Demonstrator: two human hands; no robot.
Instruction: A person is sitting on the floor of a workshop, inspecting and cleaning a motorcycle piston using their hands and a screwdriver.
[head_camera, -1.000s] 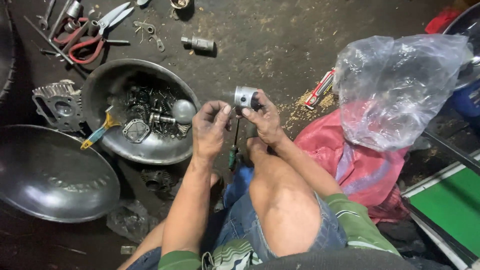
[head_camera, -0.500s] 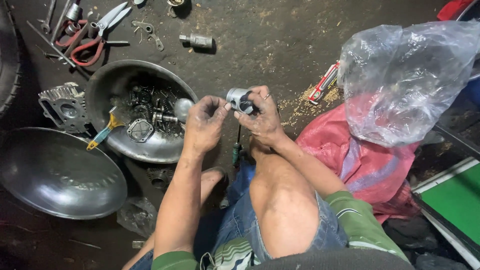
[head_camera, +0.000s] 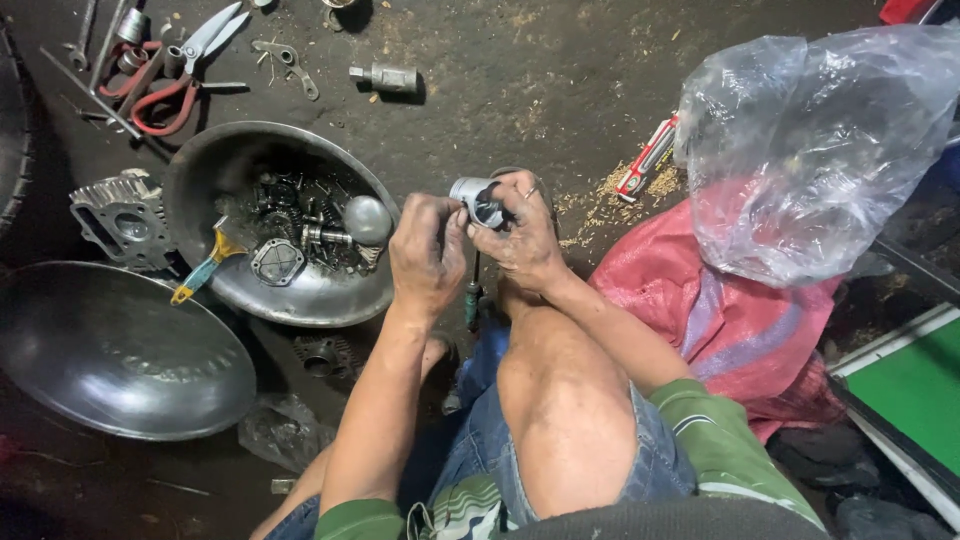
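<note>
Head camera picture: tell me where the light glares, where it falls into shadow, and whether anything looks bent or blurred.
Head view: light glares off the clear plastic bag and shines on the rim of the metal bowl; the empty metal pan and the lower left floor sink into shadow; the left hand, right hand and the small metal cylinder they hold are sharp; the edges bow slightly, as with a wide lens.

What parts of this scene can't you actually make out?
- Head view: most of the metal piston, covered by the left hand and right hand.
- Clear plastic bag: contents blurred by the film.
- Parts in the metal bowl: too small and dark.
</note>
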